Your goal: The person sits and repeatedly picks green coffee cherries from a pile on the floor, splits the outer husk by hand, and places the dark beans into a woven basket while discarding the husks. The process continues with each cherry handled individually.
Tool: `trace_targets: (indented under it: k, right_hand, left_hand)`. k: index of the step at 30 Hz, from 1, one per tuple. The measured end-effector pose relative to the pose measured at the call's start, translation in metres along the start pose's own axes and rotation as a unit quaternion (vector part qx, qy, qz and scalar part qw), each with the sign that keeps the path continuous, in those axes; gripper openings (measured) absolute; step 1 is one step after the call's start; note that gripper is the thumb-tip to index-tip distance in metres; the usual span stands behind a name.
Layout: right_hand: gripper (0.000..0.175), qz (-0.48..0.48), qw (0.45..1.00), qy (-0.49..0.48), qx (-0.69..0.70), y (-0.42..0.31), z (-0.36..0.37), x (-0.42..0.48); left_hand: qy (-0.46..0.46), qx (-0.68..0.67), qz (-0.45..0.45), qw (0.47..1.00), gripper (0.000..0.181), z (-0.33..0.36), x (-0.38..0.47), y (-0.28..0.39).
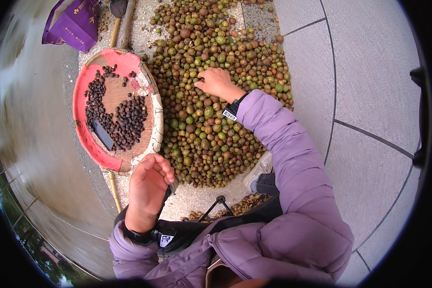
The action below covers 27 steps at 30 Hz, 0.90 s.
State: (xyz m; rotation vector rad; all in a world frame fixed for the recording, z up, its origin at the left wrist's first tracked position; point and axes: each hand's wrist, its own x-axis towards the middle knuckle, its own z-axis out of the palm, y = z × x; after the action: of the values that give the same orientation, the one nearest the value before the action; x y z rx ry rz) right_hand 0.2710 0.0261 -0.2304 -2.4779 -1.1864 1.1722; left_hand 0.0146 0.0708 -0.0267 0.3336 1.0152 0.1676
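Observation:
A broad heap of round green and brown fruits (205,144), which look like tea-oil camellia fruits, covers the ground before me. My right hand (216,83) reaches over the heap's middle, thumb and forefinger low among the fruits. Whether anything sits between its fingertips is hard to see. My left hand (149,189) is raised palm up near the basket's lower rim, fingers loosely curled, nothing visible in it. Left of the heap, a round woven basket (157,122) patched with pink and white material holds dark seeds (131,117). Among the seeds lies a dark flat rectangular object (102,135).
A purple bag (72,27) with printed writing stands at the upper left. Bamboo poles (116,32) run beneath the basket. Broken husks (250,204) lie near my feet, beside a black folding-frame leg (219,201). Grey paving slabs (374,90) extend on the right.

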Motion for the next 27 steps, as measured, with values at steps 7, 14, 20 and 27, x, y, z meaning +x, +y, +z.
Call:
trace_targets:
  k: [7,14,20,27]
  right_hand:
    - [0.038,-0.142,0.965,0.191,-0.108,0.018,-0.012,0.101]
    - [0.037,-0.055,0.955,0.241,-0.163,-0.011,0.002,0.13]
    - [0.044,-0.05,0.939,0.283,-0.189,-0.021,0.006,0.147]
    - [0.056,0.034,0.971,0.153,-0.178,-0.016,0.006,0.14]
  left_hand:
    - [0.031,-0.044,0.012,0.998,0.017,-0.02,-0.003,0.02]
    - [0.031,-0.07,0.007,0.997,0.018,-0.027,-0.007,0.035]
    - [0.043,-0.078,-0.002,0.996,0.017,-0.03,-0.009,0.041]
    - [0.048,-0.08,0.005,0.996,0.017,-0.032,-0.018,0.043]
